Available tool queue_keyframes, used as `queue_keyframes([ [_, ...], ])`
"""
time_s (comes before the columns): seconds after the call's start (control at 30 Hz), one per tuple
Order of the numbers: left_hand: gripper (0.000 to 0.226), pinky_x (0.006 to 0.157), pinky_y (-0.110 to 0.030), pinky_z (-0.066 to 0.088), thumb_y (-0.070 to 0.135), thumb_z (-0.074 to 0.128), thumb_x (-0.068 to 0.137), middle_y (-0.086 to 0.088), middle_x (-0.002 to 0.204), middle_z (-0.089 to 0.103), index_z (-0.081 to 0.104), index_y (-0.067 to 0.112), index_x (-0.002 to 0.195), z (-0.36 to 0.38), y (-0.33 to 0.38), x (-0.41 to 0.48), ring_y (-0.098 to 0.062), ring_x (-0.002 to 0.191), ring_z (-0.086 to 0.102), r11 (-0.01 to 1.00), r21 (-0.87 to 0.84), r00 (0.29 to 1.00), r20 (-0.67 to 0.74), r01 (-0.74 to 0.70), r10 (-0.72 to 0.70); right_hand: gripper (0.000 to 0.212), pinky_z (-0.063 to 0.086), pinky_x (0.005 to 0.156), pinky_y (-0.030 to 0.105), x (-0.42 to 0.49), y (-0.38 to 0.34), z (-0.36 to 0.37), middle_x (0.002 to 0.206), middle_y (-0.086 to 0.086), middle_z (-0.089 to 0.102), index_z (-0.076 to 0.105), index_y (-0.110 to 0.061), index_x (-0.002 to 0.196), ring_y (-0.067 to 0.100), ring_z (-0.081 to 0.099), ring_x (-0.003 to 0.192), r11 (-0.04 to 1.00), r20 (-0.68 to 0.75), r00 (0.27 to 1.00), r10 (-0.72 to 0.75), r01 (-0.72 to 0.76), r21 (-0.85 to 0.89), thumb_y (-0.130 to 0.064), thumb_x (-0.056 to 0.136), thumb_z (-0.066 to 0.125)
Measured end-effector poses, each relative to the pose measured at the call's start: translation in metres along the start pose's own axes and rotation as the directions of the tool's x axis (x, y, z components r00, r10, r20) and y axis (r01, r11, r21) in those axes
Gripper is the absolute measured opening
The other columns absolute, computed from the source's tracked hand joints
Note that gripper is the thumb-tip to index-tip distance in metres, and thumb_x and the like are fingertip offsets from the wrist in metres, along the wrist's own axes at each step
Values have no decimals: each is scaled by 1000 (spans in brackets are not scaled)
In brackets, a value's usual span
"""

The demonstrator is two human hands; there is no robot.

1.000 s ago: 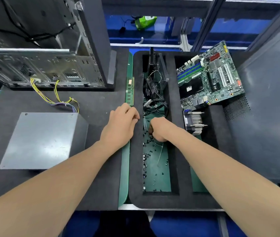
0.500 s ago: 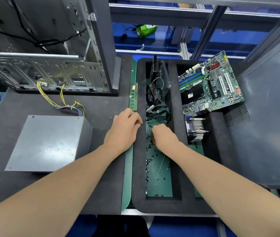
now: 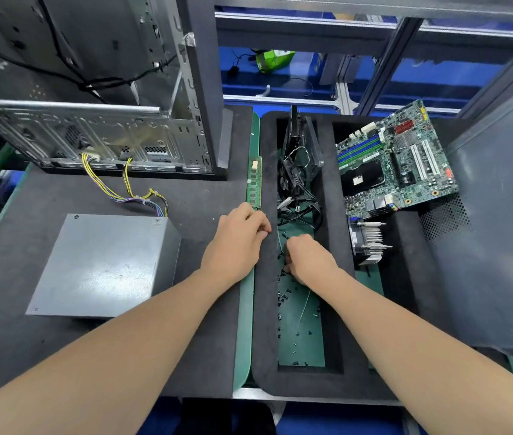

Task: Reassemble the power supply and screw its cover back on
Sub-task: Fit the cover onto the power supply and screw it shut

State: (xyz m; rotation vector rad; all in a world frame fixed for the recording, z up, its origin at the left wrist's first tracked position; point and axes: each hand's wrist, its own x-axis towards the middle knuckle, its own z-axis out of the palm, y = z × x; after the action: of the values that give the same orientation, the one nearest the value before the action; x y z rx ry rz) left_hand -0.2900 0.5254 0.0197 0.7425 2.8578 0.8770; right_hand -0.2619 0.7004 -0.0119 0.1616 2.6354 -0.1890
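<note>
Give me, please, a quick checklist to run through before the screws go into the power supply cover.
1. Power supply cover lies flat and closed: ok.
2. Wire bundle clear of the cover's top: ok.
3. Loose screws available in the foam tray: ok.
4. Right hand holds a screw: cannot tell, its fingertips are hidden.
5. Left hand free to steady the box: cannot tell, its fingers curl at the tray's rim.
6. Screwdriver within sight: not ok, none in view.
</note>
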Motion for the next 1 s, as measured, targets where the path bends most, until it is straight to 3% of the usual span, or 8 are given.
queue_keyframes([
  [0.17,9,97,-32,36,16,60,103,9,107,48,65,24,102,1,-1,0,-19,100,52,1000,4,1000,1,0,0,16,50,74,38,-7,0,-2,115,15,57,59,-3,110,37,67,100,997,0,998,-59,59,-52,3,96,61],
  [0.43,9,97,-39,43,19,59,103,10,109,48,64,26,104,2,-2,0,-25,102,53,1000,4,1000,22,8,-8,19,45,75,39,-15,-3,0,118,18,55,61,2,117,41,65,105,974,34,986,-161,164,-154,2,98,56],
  [0.53,9,96,-40,45,20,58,104,10,109,48,63,27,104,1,-2,0,-25,104,52,1000,0,1000,22,12,-12,15,44,74,38,-16,-4,-2,112,17,55,62,2,111,40,65,102,982,16,990,-141,142,-125,3,97,57],
  [0.63,9,94,-39,46,21,58,104,12,108,47,63,29,104,2,-2,0,-24,105,52,1000,-2,1000,23,16,-16,7,43,71,37,-17,-6,-5,97,14,47,57,-2,92,39,66,100,991,6,993,-115,115,-73,5,92,57],
  [0.73,9,92,-37,46,22,58,103,13,107,46,64,29,104,3,-3,-1,-23,102,51,1000,-6,1000,10,16,-16,20,43,71,36,-18,-6,-7,101,17,54,44,-7,82,39,66,98,997,-43,996,-75,76,26,-6,93,61],
  [0.83,6,95,-34,42,22,61,100,12,104,48,64,27,103,4,-3,-1,-20,97,53,1000,-1,1000,-13,-8,8,14,51,71,36,-20,-5,-9,96,14,64,56,-7,84,36,63,89,965,-186,982,17,33,262,-17,90,63],
  [0.93,8,96,-34,38,27,65,93,13,101,49,64,31,101,0,-1,-1,-14,95,56,1000,-19,1000,-26,-19,18,10,54,68,33,-26,-5,-14,79,2,67,66,-15,81,22,64,77,820,-235,956,175,-10,572,-22,88,64],
  [1.0,12,94,-33,37,31,67,89,15,100,50,66,35,100,-6,2,-1,-11,97,55,998,-52,1000,-9,-24,23,11,55,57,28,-35,-6,-18,68,-3,69,68,-21,79,16,68,61,675,-218,936,275,-27,737,-25,88,63],
])
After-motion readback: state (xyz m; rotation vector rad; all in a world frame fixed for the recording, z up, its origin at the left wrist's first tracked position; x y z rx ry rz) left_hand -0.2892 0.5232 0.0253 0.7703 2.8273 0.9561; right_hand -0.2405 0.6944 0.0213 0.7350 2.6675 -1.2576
